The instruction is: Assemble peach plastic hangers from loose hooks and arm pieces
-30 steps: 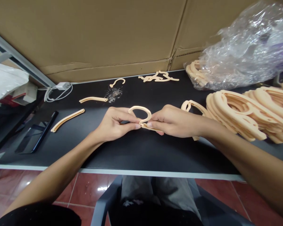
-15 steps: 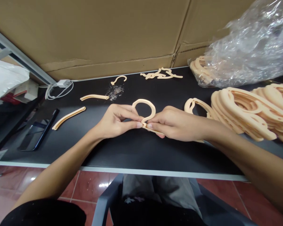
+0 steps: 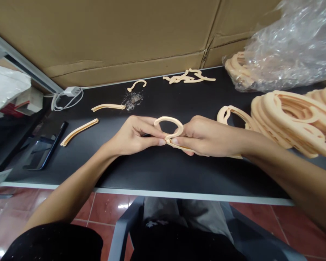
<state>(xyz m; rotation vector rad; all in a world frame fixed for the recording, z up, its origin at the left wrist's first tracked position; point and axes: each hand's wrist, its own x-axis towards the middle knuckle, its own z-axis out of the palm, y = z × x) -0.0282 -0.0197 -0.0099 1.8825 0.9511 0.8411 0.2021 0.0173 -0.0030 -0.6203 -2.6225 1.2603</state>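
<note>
Over the black table [image 3: 152, 170], my left hand [image 3: 134, 135] and my right hand [image 3: 203, 136] meet at a beige plastic hanger piece [image 3: 170, 125]. Its hook loop stands up between my fingertips. My left thumb and fingers pinch the base of the hook. The fingers of my right hand close on the hanger's body, which runs to the right under that hand and is mostly hidden.
A stack of beige hangers [image 3: 290, 123] lies at right, a clear plastic bag [image 3: 288, 47] with more behind it. Broken-off beige strips [image 3: 78, 131] [image 3: 108, 107], a small hook [image 3: 136, 84] and scraps [image 3: 188, 77] lie on the table. A phone [image 3: 45, 148] and white charger cable [image 3: 66, 98] sit left. Cardboard [image 3: 125, 36] backs the table.
Both hands stay pinched on the hanger piece and have shifted slightly right and away from me. The view has tilted a little; the hook now leans flatter.
</note>
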